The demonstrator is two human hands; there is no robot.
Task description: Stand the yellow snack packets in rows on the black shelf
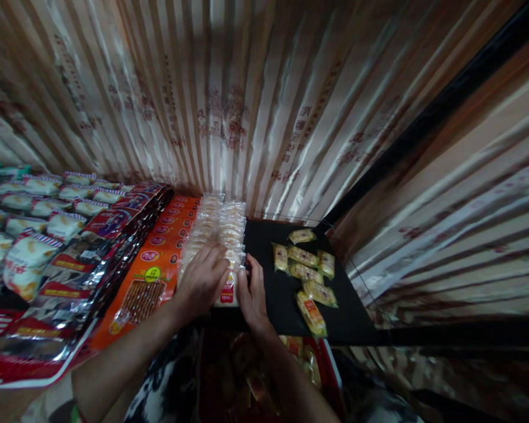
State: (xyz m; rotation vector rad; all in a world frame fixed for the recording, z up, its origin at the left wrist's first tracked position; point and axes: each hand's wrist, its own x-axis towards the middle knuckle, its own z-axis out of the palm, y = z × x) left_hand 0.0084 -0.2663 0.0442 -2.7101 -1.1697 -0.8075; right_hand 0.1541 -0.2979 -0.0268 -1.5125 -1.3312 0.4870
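Two columns of clear-wrapped pale round snacks [232, 226] run back along the black tabletop, and a red label shows at their near end. My left hand [203, 277] lies across the left column, its fingers stretched over the wrappers. At the near right edge, my right hand [253, 294] touches the side of the packs with its thumb and fingers apart. What lies under my left palm is hidden. Several small yellow-wrapped snacks [304, 256] lie loosely on the black surface to the right of my right hand.
Orange snack packs [150, 257] overlap in a row at the left. Beyond them are dark shiny packs [77, 267] and white snack bags [30, 264]. Below my forearms sits a red crate [330, 367] holding wrapped snacks. A pleated printed curtain [229, 106] hangs behind, with a dark pole [405, 135] at right.
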